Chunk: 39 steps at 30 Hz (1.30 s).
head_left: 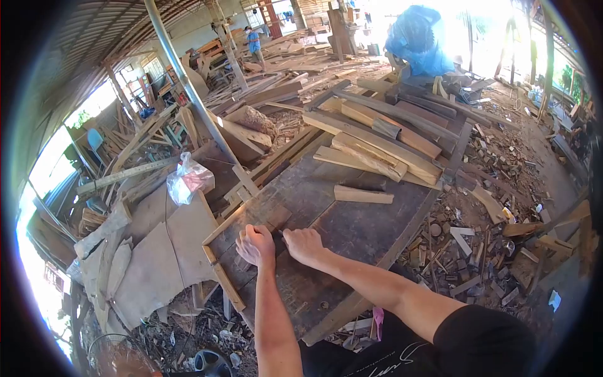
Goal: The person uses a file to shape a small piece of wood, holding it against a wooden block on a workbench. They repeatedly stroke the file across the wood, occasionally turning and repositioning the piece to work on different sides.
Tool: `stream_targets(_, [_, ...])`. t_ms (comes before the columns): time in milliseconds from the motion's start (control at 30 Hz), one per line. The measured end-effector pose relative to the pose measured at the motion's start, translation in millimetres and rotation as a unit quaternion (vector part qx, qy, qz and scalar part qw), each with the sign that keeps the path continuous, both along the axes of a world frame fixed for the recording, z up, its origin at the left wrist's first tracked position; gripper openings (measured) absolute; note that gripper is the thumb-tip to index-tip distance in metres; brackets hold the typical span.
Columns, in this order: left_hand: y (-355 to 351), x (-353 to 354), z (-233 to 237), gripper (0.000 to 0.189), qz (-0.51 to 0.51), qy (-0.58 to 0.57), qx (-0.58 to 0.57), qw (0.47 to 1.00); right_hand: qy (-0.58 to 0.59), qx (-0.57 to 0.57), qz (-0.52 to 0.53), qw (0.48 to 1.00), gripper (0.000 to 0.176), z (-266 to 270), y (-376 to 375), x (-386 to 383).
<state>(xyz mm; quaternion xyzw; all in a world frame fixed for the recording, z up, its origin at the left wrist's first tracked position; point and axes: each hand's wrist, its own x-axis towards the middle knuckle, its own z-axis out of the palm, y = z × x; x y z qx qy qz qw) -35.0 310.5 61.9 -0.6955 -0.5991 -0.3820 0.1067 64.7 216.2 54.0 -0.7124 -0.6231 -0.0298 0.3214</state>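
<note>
My left hand [256,246] is closed over a flat brown wood block [277,217] near the left edge of the dark wooden worktable [358,229]. Parts of the block show beyond the fingers and below the wrist; the hand covers its middle. Close by on the right, my right hand [304,245] is curled into a fist low over the tabletop. Whatever it may hold is hidden under the fingers. A short pale wood offcut [363,195] lies farther back on the same table.
Long planks [383,147] are stacked at the table's far end. Wood scraps [477,251] cover the ground on the right. To the left are a large thin board [166,257] and a plastic bag [188,180]. A metal pole [188,85] stands beyond. Far back is another person [254,44].
</note>
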Motion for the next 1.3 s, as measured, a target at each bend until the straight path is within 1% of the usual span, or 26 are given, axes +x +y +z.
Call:
stream_targets(67, [0,1,0,0.02,-0.001,-0.002,-0.003,1.0,0.003,-0.023,0.006,1.0,0.018,-2,-29,4])
stream_targets(133, [0,2,0,0.021,0.001,-0.006,-0.011,1.0,0.004,-0.051,0.014,0.999,0.018,8,-55,6])
stream_targets(200, [0,1,-3,0.021,-0.001,0.0,0.018,1.0,0.019,-0.1,0.01,0.995,0.017,17,-71,7])
stream_targets(233, [0,1,-5,0.021,-0.004,0.004,0.014,1.0,0.022,-0.103,0.007,0.994,0.017,12,-66,7])
stream_targets(300, [1,1,-3,0.02,-0.007,-0.007,0.019,1.0,0.014,-0.036,-0.001,0.999,0.016,0,-34,5])
stream_targets(333, [0,1,-3,0.02,-0.007,-0.005,0.022,1.0,0.016,-0.032,-0.001,0.999,0.016,-3,-17,3])
stream_targets(400, [-1,-1,-3,0.02,-0.013,-0.002,0.017,1.0,0.019,0.019,-0.001,1.0,0.015,-4,9,-1])
stream_targets(467, [-1,-1,-1,0.02,-0.006,-0.001,0.013,1.0,0.018,0.012,-0.01,1.0,0.015,-6,8,-2])
stream_targets(533, [-2,0,-1,0.02,-0.003,-0.004,0.001,1.0,0.012,-0.037,-0.006,0.999,0.014,0,-19,0])
stream_targets(567, [-3,0,1,0.02,-0.002,-0.006,0.004,1.0,0.009,-0.042,-0.008,0.999,0.014,6,-37,2])
stream_targets(600, [-2,1,1,0.021,0.0,-0.008,0.005,1.0,0.017,-0.076,-0.004,0.997,0.014,14,-56,4])
stream_targets(633, [0,2,-1,0.021,-0.001,-0.009,-0.003,1.0,0.027,-0.111,0.0,0.993,0.014,15,-67,6])
stream_targets(667, [4,2,-2,0.02,-0.005,-0.014,0.003,1.0,0.029,-0.121,0.001,0.992,0.014,9,-64,7])
stream_targets(733, [3,2,-5,0.02,-0.003,-0.012,0.022,1.0,0.004,-0.029,-0.011,1.0,0.014,-5,-45,6])
stream_targets(800, [5,0,-7,0.019,0.006,0.001,0.037,0.999,-0.018,0.023,-0.022,0.999,0.014,-11,-12,2])
stream_targets(867, [6,-1,-9,0.019,0.006,0.008,0.034,0.999,-0.013,0.028,-0.016,0.999,0.013,1,5,0])
stream_targets(933, [5,-1,-7,0.02,0.013,0.012,0.025,1.0,-0.016,0.012,-0.003,1.0,0.013,-1,6,2])
stream_targets(1000, [5,0,-6,0.021,-0.002,-0.002,0.022,1.0,-0.012,0.008,0.008,1.0,0.014,-8,-17,6])
stream_targets(1067, [7,-2,-6,0.022,-0.008,-0.004,0.018,1.0,-0.012,-0.062,0.008,0.998,0.015,6,-55,7])
stream_targets(1167, [4,-1,-8,0.022,-0.018,-0.003,0.012,1.0,-0.003,-0.049,0.004,0.999,0.015,7,-53,7])
stream_targets(1200, [5,-1,-8,0.023,-0.017,-0.002,0.016,1.0,0.002,-0.048,0.001,0.999,0.015,4,-40,6])
stream_targets(1267, [5,0,-5,0.023,-0.014,0.001,0.027,1.0,-0.012,0.015,-0.003,1.0,0.015,-4,1,4])
stream_targets(1300, [5,0,-5,0.023,-0.009,0.001,0.016,1.0,-0.01,0.018,-0.001,1.0,0.015,-2,10,4])
